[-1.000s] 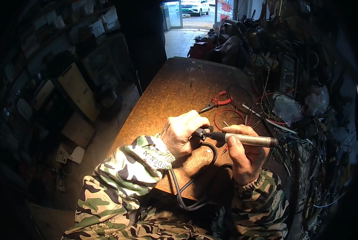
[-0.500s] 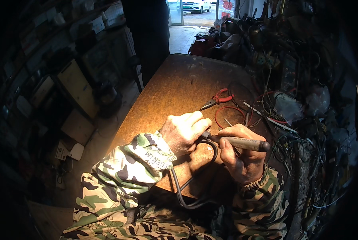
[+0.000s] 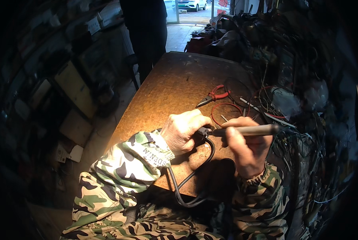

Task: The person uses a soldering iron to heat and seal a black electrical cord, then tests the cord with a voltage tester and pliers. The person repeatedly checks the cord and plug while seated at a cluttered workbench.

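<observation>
Left hand [image 3: 183, 130]: fingers closed on black part [image 3: 203, 131], at hand's 3 o'clock, over desk [image 3: 155, 96]. Right hand [image 3: 249, 150]: fingers wrapped round pen-like tool [image 3: 257, 130], seemingly touching part. Red-handled pliers [image 3: 214, 96] at left hand's 1 o'clock.

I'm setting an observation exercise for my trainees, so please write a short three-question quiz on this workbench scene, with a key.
1. Multiple choice: what does the right hand hold?
a) a hammer
b) a pen-shaped tool
c) a cup

2. True or false: the red-handled pliers lie on the brown tabletop.

3. Fill in the blank: the cable that loops close to the left hand is coloured ____.

Key: 1: b. 2: true. 3: black.
</observation>
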Demonstrator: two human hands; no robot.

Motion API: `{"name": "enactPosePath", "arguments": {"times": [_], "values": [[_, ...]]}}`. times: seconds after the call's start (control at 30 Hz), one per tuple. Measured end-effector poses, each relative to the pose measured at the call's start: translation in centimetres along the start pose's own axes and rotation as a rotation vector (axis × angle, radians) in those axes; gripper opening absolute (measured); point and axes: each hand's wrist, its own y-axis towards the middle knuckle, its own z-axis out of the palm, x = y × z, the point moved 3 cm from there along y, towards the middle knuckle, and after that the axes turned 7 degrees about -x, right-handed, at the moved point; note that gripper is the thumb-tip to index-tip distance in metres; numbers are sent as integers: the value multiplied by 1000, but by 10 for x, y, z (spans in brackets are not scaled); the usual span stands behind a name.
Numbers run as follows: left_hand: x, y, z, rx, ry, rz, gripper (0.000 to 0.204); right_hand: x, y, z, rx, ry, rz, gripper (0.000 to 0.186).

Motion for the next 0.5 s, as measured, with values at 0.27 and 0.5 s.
{"name": "enactPosePath", "arguments": {"times": [0.27, 0.5], "values": [[-2, 0, 0, -101, -203, -33, 22, -11, 8, -20, -181, 219, 114, 22], [0, -1, 1, -102, -193, 3, 23, -8, 2, -10, -114, 167, 76, 16]]}}
